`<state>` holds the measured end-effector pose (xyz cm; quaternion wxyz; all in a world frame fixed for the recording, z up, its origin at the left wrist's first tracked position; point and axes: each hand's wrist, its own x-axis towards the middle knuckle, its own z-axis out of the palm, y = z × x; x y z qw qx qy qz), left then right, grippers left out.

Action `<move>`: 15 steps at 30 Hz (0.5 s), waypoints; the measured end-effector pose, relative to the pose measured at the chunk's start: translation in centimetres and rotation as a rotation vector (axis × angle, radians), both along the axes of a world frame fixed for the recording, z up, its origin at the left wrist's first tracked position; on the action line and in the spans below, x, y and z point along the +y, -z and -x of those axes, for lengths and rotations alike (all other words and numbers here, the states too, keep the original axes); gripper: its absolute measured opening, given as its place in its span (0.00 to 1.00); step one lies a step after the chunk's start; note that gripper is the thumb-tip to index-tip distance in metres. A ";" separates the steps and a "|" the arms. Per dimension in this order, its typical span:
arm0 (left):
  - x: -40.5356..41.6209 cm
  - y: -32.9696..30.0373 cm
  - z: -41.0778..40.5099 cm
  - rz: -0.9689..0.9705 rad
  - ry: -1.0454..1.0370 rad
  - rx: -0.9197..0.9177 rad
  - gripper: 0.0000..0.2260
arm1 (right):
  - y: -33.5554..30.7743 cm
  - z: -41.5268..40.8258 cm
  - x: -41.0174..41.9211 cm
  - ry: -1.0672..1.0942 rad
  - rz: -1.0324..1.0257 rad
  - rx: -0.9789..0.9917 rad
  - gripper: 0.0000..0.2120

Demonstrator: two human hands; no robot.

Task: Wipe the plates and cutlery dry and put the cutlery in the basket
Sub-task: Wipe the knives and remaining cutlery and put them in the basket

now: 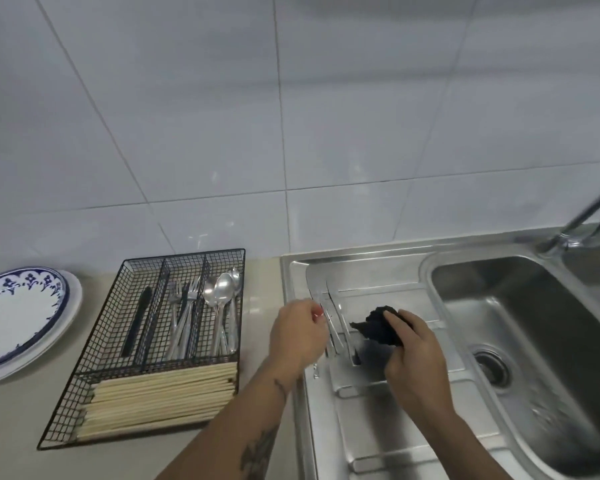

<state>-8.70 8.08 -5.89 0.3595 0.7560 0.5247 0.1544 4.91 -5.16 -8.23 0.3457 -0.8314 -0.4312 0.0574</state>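
Sink drainboard point(395, 427): brushed stainless steel, reflective. Cutlery basket point(111, 327): matt black wire mesh. Chopsticks point(160, 396) look like pale wood; wall tiles point(291, 98) glossy.

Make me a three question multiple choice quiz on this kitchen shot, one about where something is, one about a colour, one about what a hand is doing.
1. Where do the chopsticks lie?
A. In the near compartment of the wire basket
B. In the sink bowl
C. On the plate

2. What colour is the cloth?
A. White
B. Black
C. Yellow

3. What is the left hand doing?
A. Resting flat on the counter
B. Lifting a plate
C. Holding cutlery over the draining board

Answers:
1 A, the pale sticks fill the basket section nearest the person.
2 B, the bunched cloth in the right hand is black.
3 C, its fingers curl round thin metal pieces just left of the cloth.
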 end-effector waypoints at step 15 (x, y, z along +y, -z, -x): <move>-5.0 3.6 -7.7 -0.173 0.093 0.409 0.17 | 2.5 -5.0 -3.4 0.043 0.028 0.063 0.29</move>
